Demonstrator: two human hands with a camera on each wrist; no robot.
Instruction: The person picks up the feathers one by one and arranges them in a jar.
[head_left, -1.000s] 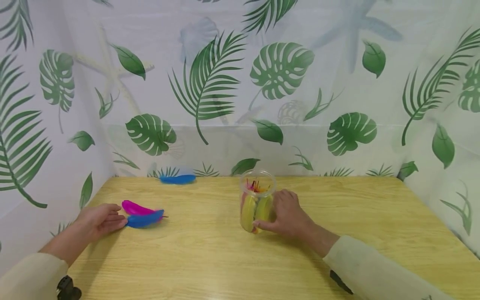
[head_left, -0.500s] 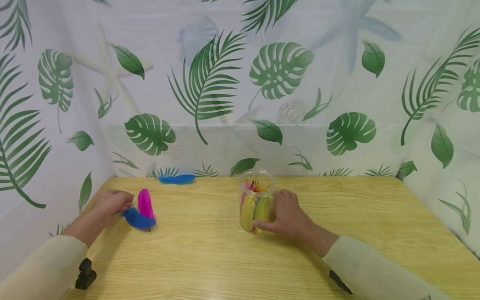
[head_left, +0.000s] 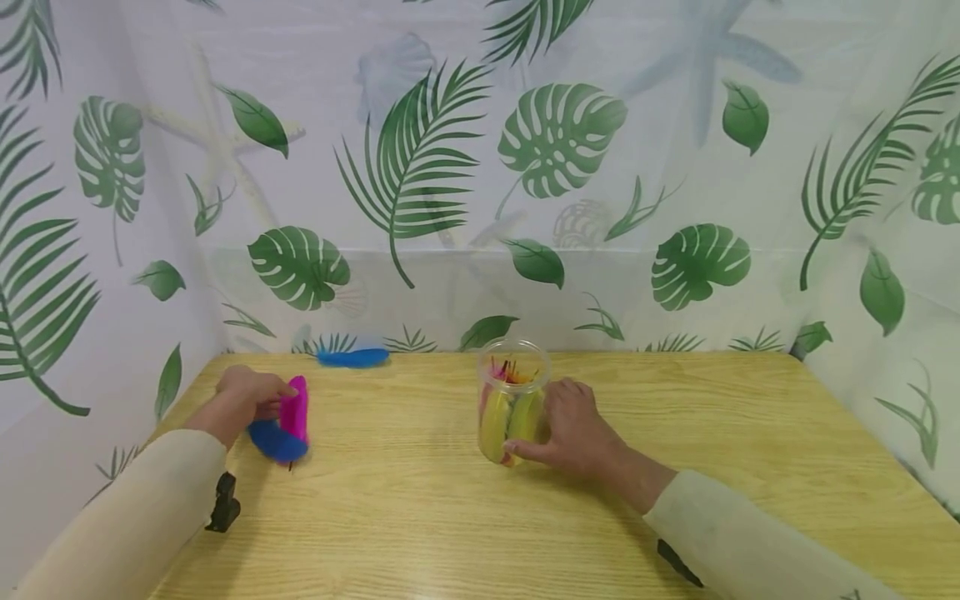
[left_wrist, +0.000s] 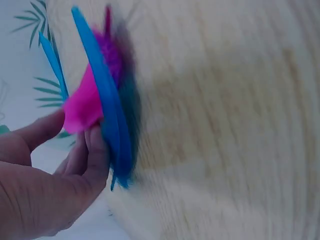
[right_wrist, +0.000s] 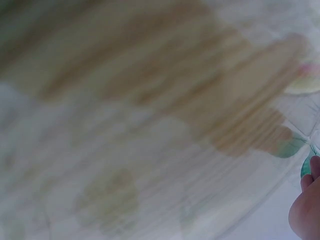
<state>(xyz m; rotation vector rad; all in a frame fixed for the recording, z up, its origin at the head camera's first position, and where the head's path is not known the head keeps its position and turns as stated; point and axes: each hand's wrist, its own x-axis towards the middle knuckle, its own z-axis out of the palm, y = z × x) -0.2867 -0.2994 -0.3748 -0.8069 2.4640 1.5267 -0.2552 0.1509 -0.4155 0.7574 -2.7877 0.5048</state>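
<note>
My left hand (head_left: pixel 251 393) is at the left of the table, its thumb and fingers pinching the broad end of a magenta feather (left_wrist: pixel 85 107). A blue feather (left_wrist: pixel 112 110) lies across the magenta one, against the outside of the fingers. In the head view that blue feather curves below the hand, and the magenta feather's dark quill points toward the near side. My right hand (head_left: pixel 573 433) grips a clear plastic jar (head_left: pixel 515 343) from its right side, thumb across the front. Inside the upright jar stand yellow feathers (head_left: pixel 495 425) and others in pink and orange, quills up.
Another blue feather (head_left: pixel 352 358) lies at the back left edge of the wooden table (head_left: pixel 420 517). A white cloth (head_left: pixel 450 292) printed with leaves hangs behind the table and along both sides. The right wrist view is blurred and shows mostly tabletop.
My left hand has swung up and to the right, turning the magenta feather from lying sideways to pointing away. The blue feather has turned too. My right hand and the jar stay put.
</note>
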